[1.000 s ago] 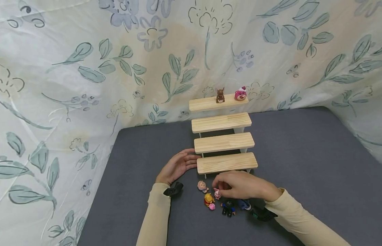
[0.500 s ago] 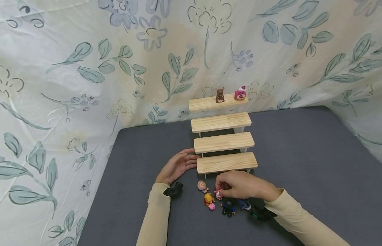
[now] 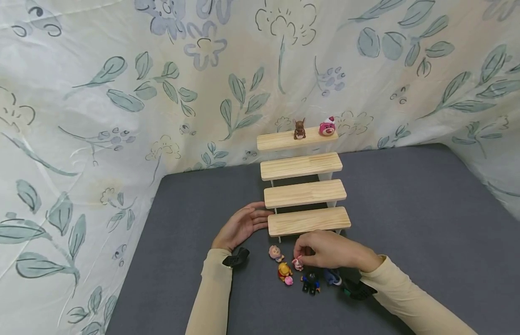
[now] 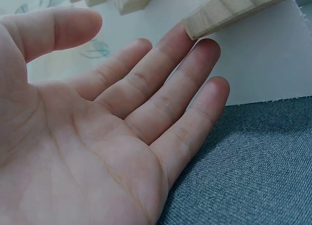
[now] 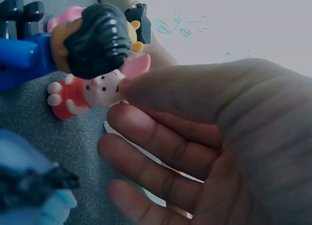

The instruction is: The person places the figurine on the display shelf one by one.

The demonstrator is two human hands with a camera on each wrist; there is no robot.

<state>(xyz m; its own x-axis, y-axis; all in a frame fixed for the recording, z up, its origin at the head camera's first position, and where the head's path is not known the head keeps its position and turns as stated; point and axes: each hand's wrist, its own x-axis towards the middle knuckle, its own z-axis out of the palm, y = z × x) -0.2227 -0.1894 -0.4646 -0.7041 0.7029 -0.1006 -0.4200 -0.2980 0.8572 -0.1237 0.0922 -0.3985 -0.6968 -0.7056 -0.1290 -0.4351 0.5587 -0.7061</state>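
Observation:
My right hand (image 3: 328, 251) pinches a small pink piglet figurine (image 5: 95, 91) by its head between thumb and fingers, low over the dark tabletop. In the right wrist view its face and red body show, while the thumb hides part of the head. My left hand (image 3: 243, 225) lies palm up with fingers straight, its fingertips right at the left end of the lowest wooden step (image 3: 309, 222) of a tiered display stand. Close around the right hand are a Pooh bear figurine (image 3: 284, 271), a peach-headed figurine (image 3: 275, 253) and a black-haired figurine (image 3: 311, 283) in blue.
Behind the right wrist a blue figurine (image 3: 333, 278) is partly hidden. On the stand's top step (image 3: 276, 142) are a brown eared figurine (image 3: 299, 130) and a pink bear figurine (image 3: 327, 127) with a white-topped hat. A leaf-patterned cloth (image 3: 159, 116) hangs behind the dark tabletop (image 3: 410, 223).
The right hand has shifted slightly to the right with the piglet figurine in its grip, away from the peach-headed figurine. The left hand stays in the same place.

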